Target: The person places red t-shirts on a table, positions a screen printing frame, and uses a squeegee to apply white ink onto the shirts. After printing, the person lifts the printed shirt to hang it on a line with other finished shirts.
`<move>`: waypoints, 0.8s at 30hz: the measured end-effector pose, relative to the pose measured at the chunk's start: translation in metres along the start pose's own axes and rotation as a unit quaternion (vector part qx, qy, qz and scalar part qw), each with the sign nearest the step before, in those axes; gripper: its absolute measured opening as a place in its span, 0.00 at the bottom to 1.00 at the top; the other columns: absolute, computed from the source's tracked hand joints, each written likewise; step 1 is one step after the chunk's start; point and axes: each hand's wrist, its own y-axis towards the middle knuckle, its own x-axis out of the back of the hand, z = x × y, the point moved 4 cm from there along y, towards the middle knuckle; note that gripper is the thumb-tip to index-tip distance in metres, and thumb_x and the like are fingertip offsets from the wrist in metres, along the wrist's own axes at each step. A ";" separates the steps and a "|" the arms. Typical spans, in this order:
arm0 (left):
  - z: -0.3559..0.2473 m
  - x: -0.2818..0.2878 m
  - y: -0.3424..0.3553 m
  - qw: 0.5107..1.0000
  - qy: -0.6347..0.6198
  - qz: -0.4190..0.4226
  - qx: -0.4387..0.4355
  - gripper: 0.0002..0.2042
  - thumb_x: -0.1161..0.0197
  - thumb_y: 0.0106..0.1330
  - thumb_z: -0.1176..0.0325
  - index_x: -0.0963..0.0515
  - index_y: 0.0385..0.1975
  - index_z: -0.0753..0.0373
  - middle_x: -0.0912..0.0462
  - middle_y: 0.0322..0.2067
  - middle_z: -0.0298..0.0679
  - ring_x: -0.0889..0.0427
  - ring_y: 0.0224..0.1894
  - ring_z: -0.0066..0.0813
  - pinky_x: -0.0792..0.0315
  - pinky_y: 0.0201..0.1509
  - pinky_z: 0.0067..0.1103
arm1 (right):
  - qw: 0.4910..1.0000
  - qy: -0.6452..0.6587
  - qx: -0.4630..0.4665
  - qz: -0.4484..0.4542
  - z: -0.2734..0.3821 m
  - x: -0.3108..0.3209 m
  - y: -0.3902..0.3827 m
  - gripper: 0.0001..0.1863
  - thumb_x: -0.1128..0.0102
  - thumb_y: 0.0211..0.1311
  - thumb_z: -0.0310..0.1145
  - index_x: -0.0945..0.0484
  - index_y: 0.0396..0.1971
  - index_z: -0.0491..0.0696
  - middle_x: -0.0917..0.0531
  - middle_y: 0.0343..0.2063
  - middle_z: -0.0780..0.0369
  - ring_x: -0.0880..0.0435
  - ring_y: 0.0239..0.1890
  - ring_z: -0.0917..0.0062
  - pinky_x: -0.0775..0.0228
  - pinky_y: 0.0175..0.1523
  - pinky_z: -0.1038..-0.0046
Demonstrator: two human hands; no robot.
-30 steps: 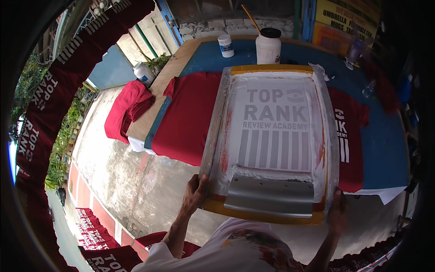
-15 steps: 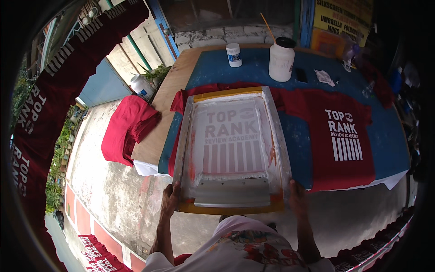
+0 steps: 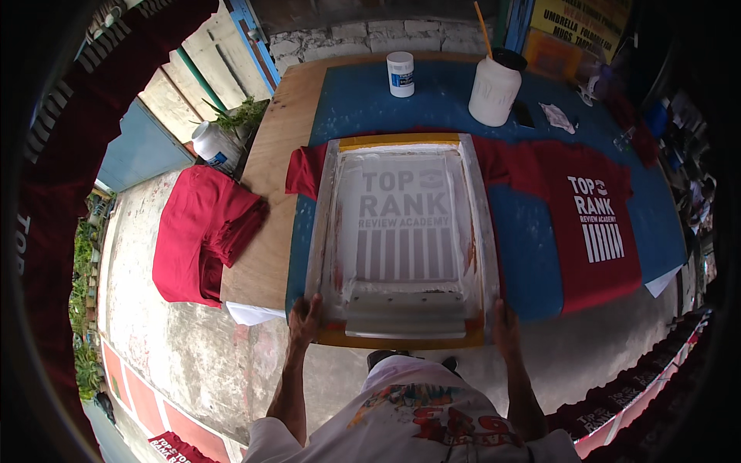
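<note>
A silkscreen frame [image 3: 328, 193] with a pale mesh and a lettered, striped stencil lies over a dark red T-shirt [image 3: 305, 170], hiding most of it. Its near left corner is gripped by my left hand [image 3: 303, 318], fingers closed on the rim. My right hand [image 3: 505, 332] holds the opposite near corner, its fingers partly hidden in shadow. Inside the frame, at the near end, rests a wide metal-edged squeegee [image 3: 413, 315]; neither hand touches it. Whether the frame lies fully flat on the shirt, I cannot tell.
To the right lies a red T-shirt [image 3: 598, 285] with a white print. At the back of the blue-topped table [image 3: 355, 92] stand a white jar [image 3: 400, 76] and a larger tub [image 3: 494, 91] with a stick. Folded red cloth [image 3: 189, 239] hangs at the left edge.
The view has shifted. The frame sits straighter over the shirt, covering the red strip that showed along its left side. Both hands keep their hold on the frame.
</note>
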 end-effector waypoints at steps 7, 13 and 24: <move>0.009 -0.012 0.004 0.999 0.043 -0.010 -0.012 0.35 0.35 0.73 0.34 0.20 0.38 0.71 0.17 0.34 0.56 0.18 0.40 0.53 0.26 0.49 0.44 | 0.986 -0.162 0.007 -0.032 -0.009 0.001 0.004 0.28 0.53 0.88 0.53 0.17 0.56 0.40 0.13 0.44 0.42 0.15 0.46 0.42 0.24 0.55 0.59; 0.005 -0.016 -0.007 0.994 0.104 -0.012 -0.028 0.33 0.32 0.73 0.37 0.21 0.44 0.71 0.19 0.45 0.62 0.25 0.54 0.62 0.31 0.62 0.50 | 0.990 -0.143 -0.009 0.012 0.006 0.007 0.008 0.28 0.54 0.87 0.52 0.18 0.57 0.41 0.12 0.44 0.41 0.13 0.51 0.42 0.24 0.56 0.55; -0.103 -0.034 -0.068 0.933 0.191 0.108 -0.286 0.42 0.18 0.61 0.64 0.35 0.73 0.70 0.31 0.68 0.60 0.31 0.72 0.63 0.32 0.75 0.48 | 0.962 -0.262 0.055 0.046 0.043 0.007 -0.013 0.42 0.36 0.78 0.47 0.44 0.83 0.46 0.21 0.67 0.38 0.23 0.73 0.47 0.29 0.74 0.56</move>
